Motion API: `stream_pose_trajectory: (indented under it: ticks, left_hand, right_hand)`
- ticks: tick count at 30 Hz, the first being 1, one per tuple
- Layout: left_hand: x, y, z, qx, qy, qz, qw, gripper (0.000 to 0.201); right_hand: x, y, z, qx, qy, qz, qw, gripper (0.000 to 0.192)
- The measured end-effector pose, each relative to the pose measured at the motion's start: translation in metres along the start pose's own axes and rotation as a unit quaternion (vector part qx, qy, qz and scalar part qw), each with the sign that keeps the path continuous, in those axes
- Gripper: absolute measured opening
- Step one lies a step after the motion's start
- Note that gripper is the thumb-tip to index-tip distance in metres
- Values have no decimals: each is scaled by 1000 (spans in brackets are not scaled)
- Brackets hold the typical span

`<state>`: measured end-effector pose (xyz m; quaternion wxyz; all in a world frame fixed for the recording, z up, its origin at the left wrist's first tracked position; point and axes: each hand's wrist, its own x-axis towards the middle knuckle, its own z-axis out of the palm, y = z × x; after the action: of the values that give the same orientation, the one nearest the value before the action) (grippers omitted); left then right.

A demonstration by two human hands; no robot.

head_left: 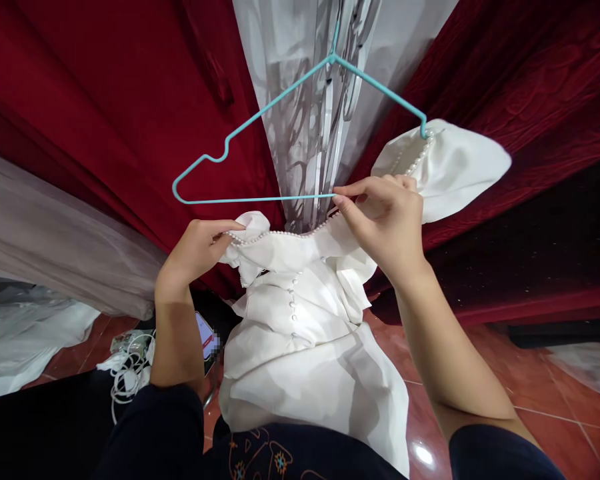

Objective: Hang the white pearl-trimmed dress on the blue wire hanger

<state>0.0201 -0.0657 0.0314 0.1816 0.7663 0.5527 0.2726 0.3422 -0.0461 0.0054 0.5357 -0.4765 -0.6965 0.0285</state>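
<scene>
A light blue clothes hanger (260, 199) is held up in front of me, its hook at the top. My right hand (383, 210) pinches the hanger's bottom bar between thumb and index finger. A white dress (300, 313) with pearl-like beads along its neckline and buttons down the front hangs below the hanger. One puffed sleeve (465, 163) sits over the hanger's right end. At the neckline's left side, my left hand (200, 247) grips the dress edge near the other sleeve, apart from the hanger's left end.
Dark red curtains (105, 100) hang at both sides, with whitish fabric (290, 80) between them. White cables (130, 377) and a lit phone (207, 337) lie at lower left. Red tiles (555, 393) cover the floor, and pale fabric (25, 327) spreads at far left.
</scene>
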Motion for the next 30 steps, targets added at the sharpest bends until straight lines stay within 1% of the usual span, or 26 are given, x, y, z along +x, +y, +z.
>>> stream_pose_trajectory:
  ticks: [2, 3, 5, 6, 7, 8, 9, 10, 12, 13, 14, 16, 17, 18, 19, 20, 22, 23, 25, 28, 30]
  left_hand:
    - [-4, 18, 4, -16, 40, 66, 997, 31]
    - [-3, 28, 7, -31, 70, 114, 990, 29]
    - [5, 45, 15, -53, 135, 204, 968, 27]
    - [11, 52, 20, -48, 160, 229, 959, 28]
    - [18, 57, 25, -33, 179, 237, 954, 31]
    - [26, 61, 31, -11, 188, 232, 954, 36]
    - [32, 63, 37, 13, 186, 219, 958, 40]
    - [38, 63, 43, 34, 172, 207, 963, 43]
    - [47, 59, 54, 56, 146, 204, 966, 44]
    - [49, 56, 59, 62, 139, 207, 967, 45]
    - [51, 52, 63, 65, 141, 212, 965, 47]
    - [53, 46, 68, 59, 160, 229, 958, 50]
    - [53, 44, 69, 54, 163, 238, 956, 50]
    - [54, 42, 68, 51, 162, 244, 955, 50]
    - [54, 41, 68, 51, 157, 246, 955, 49]
    - [55, 40, 67, 54, 150, 244, 957, 49]
    - [56, 40, 64, 63, 140, 237, 959, 47]
    - [56, 40, 64, 65, 139, 236, 960, 47]
    - [57, 39, 63, 57, 142, 240, 959, 46]
    - [58, 37, 61, 40, 145, 239, 959, 47]
    - [59, 36, 59, 34, 147, 227, 962, 46]
  right_hand:
    - [0, 3, 4, -15, 6, 1, 1000, 17]
    - [-1, 5, 6, -20, 7, 1, 1000, 17]
    - [-3, 5, 9, -22, 10, -4, 1000, 18]
    - [-4, 4, 11, -21, 15, -9, 1000, 19]
    - [-6, 2, 12, -20, 19, -15, 1000, 20]
    - [-8, 0, 12, -19, 22, -21, 999, 21]
    - [-10, -2, 11, -19, 22, -27, 999, 21]
    - [-11, -4, 10, -19, 18, -33, 999, 20]
    - [-11, -3, 5, -9, 14, -41, 999, 18]
    - [-9, 0, 1, 0, 29, -49, 998, 17]
    - [-7, 5, -2, 7, 60, -61, 996, 17]
    - [1, 19, -9, -2, 157, -104, 982, 23]
    - [5, 28, -12, -17, 202, -127, 971, 30]
    - [9, 36, -15, -34, 226, -144, 963, 37]
    - [12, 44, -17, -47, 227, -152, 961, 43]
    - [16, 50, -19, -53, 212, -153, 964, 46]
    - [21, 58, -20, -59, 185, -141, 971, 44]
    - [23, 59, -20, -65, 188, -138, 970, 43]
    - [27, 58, -21, -61, 222, -151, 961, 40]
    - [37, 60, -31, 1, 250, -155, 956, 27]
    - [45, 72, -43, 41, 251, -139, 957, 18]
